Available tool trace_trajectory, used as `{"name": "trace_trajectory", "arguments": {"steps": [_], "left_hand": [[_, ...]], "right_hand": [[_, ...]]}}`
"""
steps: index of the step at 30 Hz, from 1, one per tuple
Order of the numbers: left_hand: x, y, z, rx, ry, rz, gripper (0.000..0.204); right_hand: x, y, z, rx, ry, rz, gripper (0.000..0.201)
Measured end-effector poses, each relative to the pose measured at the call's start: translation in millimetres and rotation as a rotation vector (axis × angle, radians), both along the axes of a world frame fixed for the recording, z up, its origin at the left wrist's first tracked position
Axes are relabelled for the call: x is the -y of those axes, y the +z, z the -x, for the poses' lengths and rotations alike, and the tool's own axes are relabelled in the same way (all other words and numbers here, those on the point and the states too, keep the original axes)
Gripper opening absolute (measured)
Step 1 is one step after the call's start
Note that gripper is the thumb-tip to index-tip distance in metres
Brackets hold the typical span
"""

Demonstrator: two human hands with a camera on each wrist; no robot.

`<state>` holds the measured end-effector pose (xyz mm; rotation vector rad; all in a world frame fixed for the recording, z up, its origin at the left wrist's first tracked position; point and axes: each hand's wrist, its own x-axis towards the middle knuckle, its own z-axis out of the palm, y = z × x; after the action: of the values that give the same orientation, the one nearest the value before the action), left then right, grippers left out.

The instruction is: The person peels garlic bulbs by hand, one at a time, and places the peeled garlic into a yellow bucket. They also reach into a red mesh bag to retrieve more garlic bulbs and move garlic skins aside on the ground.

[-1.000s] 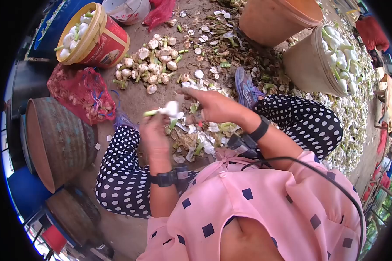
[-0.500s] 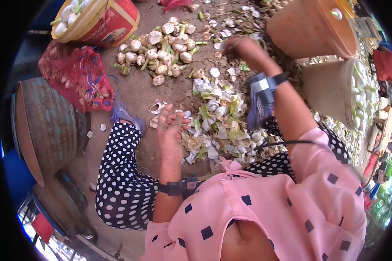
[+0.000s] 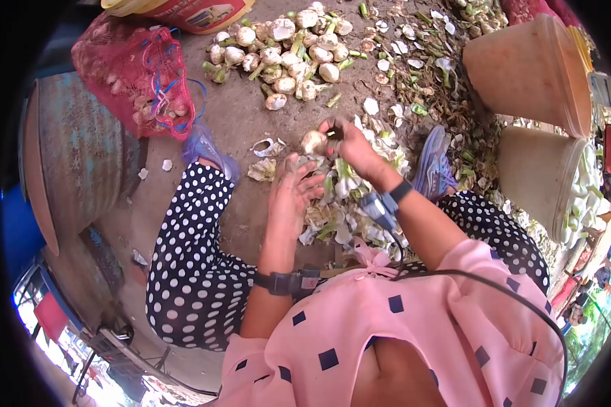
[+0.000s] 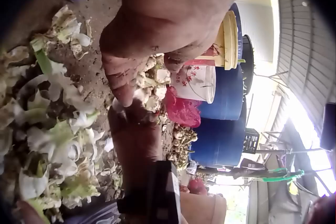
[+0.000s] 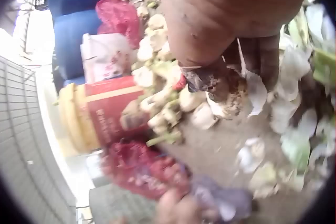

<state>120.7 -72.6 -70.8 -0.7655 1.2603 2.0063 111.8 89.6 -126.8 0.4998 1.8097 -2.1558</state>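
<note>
1. The ground (image 3: pixel 244 122) is the biggest thing here. If the right hand (image 3: pixel 354 154) gets loose, the garlic bulb (image 3: pixel 313 142) could drop and roll in the dirt, because it is so round.
2. The heap of garlic (image 3: pixel 293 60) is next biggest. It lies ahead of the hands, so a bulb that rolls that way might get mixed up with the others.
3. The pile of peels (image 3: pixel 346 182) is under and around the right hand. A bulb that falls there could hide, as the peels are pale too.
4. Now the hands. The right grip is pinched around the bulb with thumb and fingers. The left hand (image 3: pixel 296 188) has its fingers apart and a bit bent, with nothing in its grip. If it misses the bulb, only the right hand keeps it up.
5. The bulb is at the tips of the right fingers, near the left fingers. Its round side points left, to the left hand's side. It looks nearly as wide as long, so I cannot tell its long way.
6. The stalk is too hidden by the fingers to say where it points.
</note>
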Motion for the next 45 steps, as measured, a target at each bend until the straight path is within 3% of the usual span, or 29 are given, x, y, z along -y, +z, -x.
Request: {"name": "trace_trajectory", "arguments": {"steps": [3,5,7,8,11,12,16,18,19,22,23,25,29,33,35,36,37,39,41,42,43,45], "left_hand": [[-6,8,-6,-0.188,-0.021,-0.158,0.033],[-10,22,-15,-0.284,-0.074,-0.198,0.038],[-19,31,-24,-0.678,-0.205,0.117,0.045],[-21,35,-29,-0.695,-0.219,0.103,0.045],[-18,47,-42,-1.142,-0.496,0.519,0.048],[-18,53,-46,-1.286,-0.479,0.623,0.047],[-14,68,-55,-1.463,-0.498,0.772,0.044],[-14,77,-59,-1.176,-0.48,0.462,0.04],[-14,76,-59,-1.182,-0.48,0.459,0.04],[-14,88,-62,-0.929,-0.288,0.056,0.034],[-13,92,-62,-0.931,-0.289,0.053,0.034],[-7,96,-59,-0.598,-0.214,-0.242,0.031],[0,84,-51,-0.393,-0.179,-0.483,0.03],[-4,92,-56,-0.543,-0.163,-0.323,0.031],[-3,87,-58,-0.781,-0.253,-0.031,0.034],[1,79,-54,-0.841,-0.302,-0.003,0.036],[4,76,-51,-0.837,-0.299,-0.001,0.036],[8,77,-50,-0.594,-0.188,-0.407,0.038],[9,76,-49,-0.488,-0.136,-0.477,0.038],[8,74,-48,-0.448,-0.132,-0.529,0.037],[8,72,-47,-0.409,-0.127,-0.581,0.037],[3,83,-48,-0.44,-0.158,-0.482,0.037]], "right_hand": [[4,40,-26,-0.071,0.056,0.165,0.028],[-1,52,-39,-0.086,-0.21,0.439,0.023],[-6,74,-48,-0.022,-0.292,0.432,0.026],[-8,87,-55,-0.023,-0.25,0.439,0.028],[-4,121,-70,0.001,-0.276,0.453,0.025],[-3,125,-75,-0.012,-0.278,0.451,0.025],[-5,122,-86,-0.086,-0.221,0.371,0.02],[-6,127,-87,-0.098,-0.205,0.333,0.017],[-7,129,-88,-0.103,-0.204,0.314,0.014],[-9,136,-94,-0.132,-0.177,0.316,0.009],[-10,138,-96,-0.156,-0.149,0.339,0.009],[-9,141,-97,-0.167,-0.154,0.294,0.007],[-3,152,-98,-0.034,-0.198,0.323,0.012],[5,146,-94,-0.039,-0.193,0.293,0.016],[7,144,-92,-0.032,-0.201,0.301,0.016],[7,147,-92,0.005,-0.181,0.31,0.013],[7,149,-92,0.042,-0.161,0.32,0.01],[8,152,-89,0.041,-0.152,0.272,0.01],[9,157,-87,-0.047,-0.107,0.111,0.012],[8,147,-85,-0.149,-0.069,-0.08,0.016],[6,145,-84,-0.145,-0.068,-0.078,0.016],[3,143,-83,-0.403,-0.025,-0.587,0.022]]}}
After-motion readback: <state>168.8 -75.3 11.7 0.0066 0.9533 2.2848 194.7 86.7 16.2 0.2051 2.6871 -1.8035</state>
